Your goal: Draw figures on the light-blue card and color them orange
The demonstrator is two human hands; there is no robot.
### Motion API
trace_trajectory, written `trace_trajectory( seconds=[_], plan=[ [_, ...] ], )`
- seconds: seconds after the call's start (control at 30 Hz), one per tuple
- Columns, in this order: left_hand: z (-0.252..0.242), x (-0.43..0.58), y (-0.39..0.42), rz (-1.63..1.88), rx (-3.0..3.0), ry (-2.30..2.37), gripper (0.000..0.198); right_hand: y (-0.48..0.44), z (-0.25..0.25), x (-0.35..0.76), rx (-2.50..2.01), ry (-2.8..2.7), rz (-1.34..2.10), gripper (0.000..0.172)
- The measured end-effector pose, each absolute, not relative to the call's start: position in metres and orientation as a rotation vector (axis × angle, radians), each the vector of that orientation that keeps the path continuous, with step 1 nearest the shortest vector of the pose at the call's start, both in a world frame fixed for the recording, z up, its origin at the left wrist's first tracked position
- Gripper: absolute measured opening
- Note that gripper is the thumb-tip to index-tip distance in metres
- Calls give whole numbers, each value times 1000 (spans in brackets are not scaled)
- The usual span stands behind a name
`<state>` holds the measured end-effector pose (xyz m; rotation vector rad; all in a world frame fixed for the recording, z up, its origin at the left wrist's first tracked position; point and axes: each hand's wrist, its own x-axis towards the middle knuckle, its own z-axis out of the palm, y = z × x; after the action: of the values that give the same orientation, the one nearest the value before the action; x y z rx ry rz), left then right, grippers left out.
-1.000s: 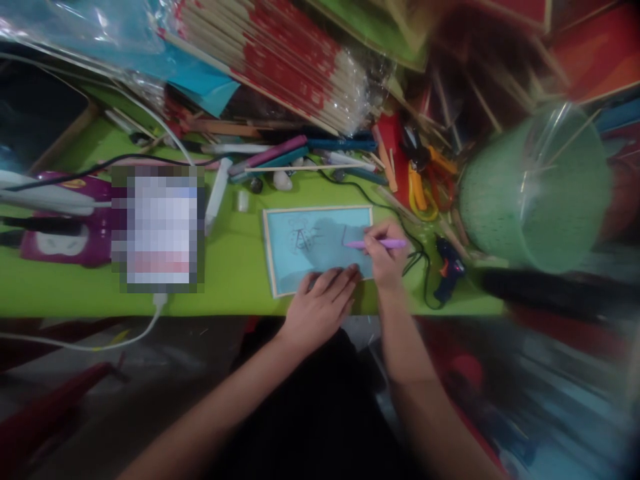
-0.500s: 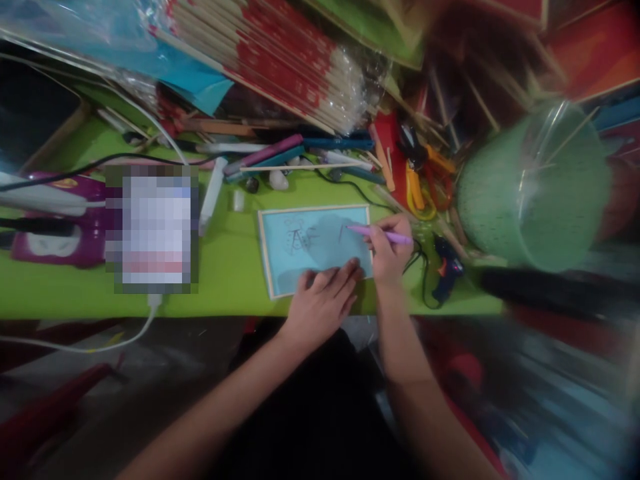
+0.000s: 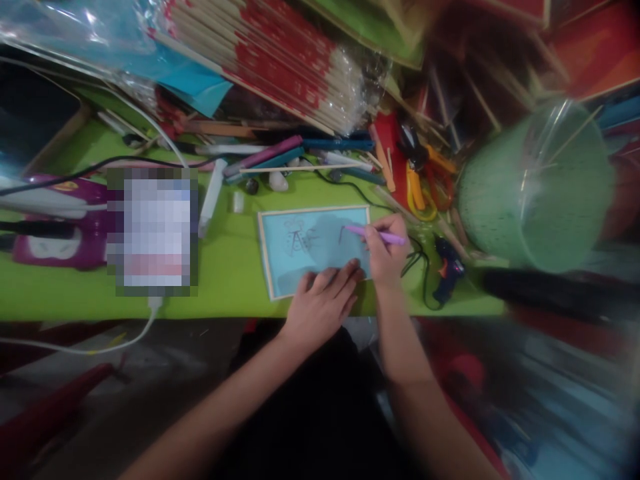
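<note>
A light blue card with a pale border lies on the green table, bearing a small drawn figure near its upper left. My left hand rests flat on the card's lower edge, fingers stretched out and together. My right hand grips a purple pen, its tip touching the card's upper right part beside a short dark mark.
A glue gun with its black cord lies right of the card. A green cylindrical container stands at the right. Sticks in plastic, pens, scissors and paper crowd the back. A purple device and white cable sit left.
The pen tip has shifted slightly up and left on the card. My left hand has stayed pressed on the card's lower edge.
</note>
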<state>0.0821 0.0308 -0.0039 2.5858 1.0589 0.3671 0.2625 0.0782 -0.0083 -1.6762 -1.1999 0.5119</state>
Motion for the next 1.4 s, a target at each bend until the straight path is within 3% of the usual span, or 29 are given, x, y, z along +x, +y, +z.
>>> trace_trajectory(
  seconds=[0.93, 1.4],
  plan=[
    [-2, 81, 31, 313, 2566, 1057, 47, 68, -6, 263, -1622, -1053, 457, 12],
    [-3, 81, 30, 321, 2576, 1064, 47, 68, -4, 262, -1645, -1177, 618, 18]
  ],
)
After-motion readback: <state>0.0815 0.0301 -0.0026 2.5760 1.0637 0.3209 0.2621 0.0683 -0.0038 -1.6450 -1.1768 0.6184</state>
